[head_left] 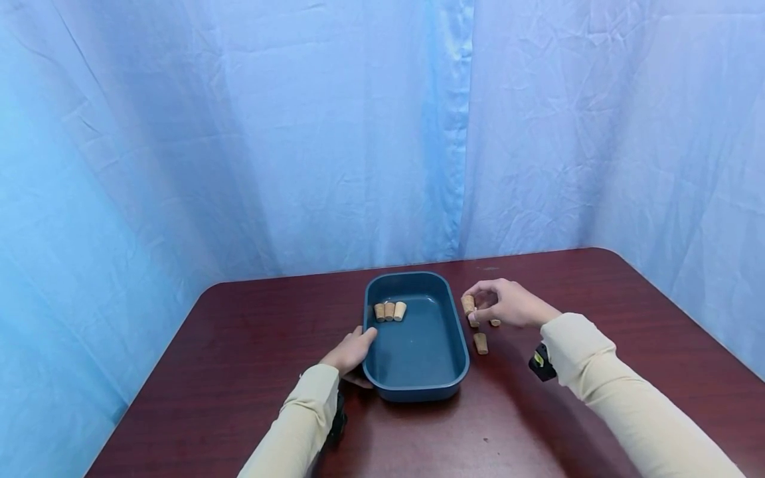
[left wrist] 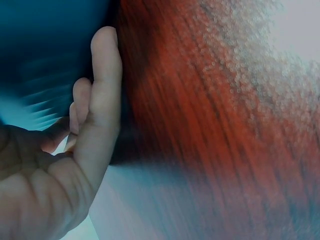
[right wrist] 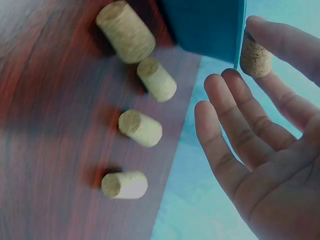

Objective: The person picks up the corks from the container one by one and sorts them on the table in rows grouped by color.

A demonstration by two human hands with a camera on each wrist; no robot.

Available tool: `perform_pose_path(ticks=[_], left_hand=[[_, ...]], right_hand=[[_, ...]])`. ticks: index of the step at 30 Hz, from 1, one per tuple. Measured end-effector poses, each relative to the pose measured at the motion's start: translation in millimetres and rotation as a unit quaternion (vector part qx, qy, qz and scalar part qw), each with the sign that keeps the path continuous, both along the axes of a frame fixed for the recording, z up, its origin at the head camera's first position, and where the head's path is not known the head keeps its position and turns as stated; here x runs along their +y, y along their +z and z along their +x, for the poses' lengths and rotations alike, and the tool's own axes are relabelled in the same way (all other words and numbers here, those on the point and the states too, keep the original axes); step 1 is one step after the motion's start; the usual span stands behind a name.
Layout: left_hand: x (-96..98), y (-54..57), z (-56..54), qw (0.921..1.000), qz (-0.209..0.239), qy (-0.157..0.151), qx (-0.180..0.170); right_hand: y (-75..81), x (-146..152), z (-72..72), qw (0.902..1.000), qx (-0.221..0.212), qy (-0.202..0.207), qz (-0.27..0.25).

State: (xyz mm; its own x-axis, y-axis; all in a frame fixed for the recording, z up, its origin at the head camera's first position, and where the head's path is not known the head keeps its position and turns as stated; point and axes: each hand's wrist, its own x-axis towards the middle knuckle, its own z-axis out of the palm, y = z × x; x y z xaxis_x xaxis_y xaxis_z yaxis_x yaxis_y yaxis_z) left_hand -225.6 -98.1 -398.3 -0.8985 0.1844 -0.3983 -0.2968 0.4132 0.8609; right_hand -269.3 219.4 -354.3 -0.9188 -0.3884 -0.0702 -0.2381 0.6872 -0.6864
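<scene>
My right hand (head_left: 508, 304) pinches a tapered cork stopper (right wrist: 256, 59) between thumb and index finger, just off the right side of a blue rectangular bin (head_left: 412, 392). The other fingers of that hand extend loosely in the right wrist view. Across the bin, my left hand (head_left: 349, 350) grips the left wall, its thumb over the rim and its fingers along the outside. Three cork stoppers (head_left: 390, 311) form a row inside the bin near its far left. Below the right hand, more cork stoppers (right wrist: 125, 32) lie on the table, several showing in the right wrist view.
A dark red wood-grain table (head_left: 251, 372) carries the bin and the loose corks. Light blue curtains (head_left: 335, 133) hang behind the table and along both sides. The table's rounded far corners show at left and right.
</scene>
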Motion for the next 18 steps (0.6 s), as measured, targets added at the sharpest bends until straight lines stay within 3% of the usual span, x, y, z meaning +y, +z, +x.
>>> perform_pose_path(ticks=[18], left_hand=[[-0.7,-0.5,-0.6,0.9999,-0.013,-0.006,0.003]], right_hand=[[-12.7,38.2,11.5,0.9990,-0.003,0.004,0.045]])
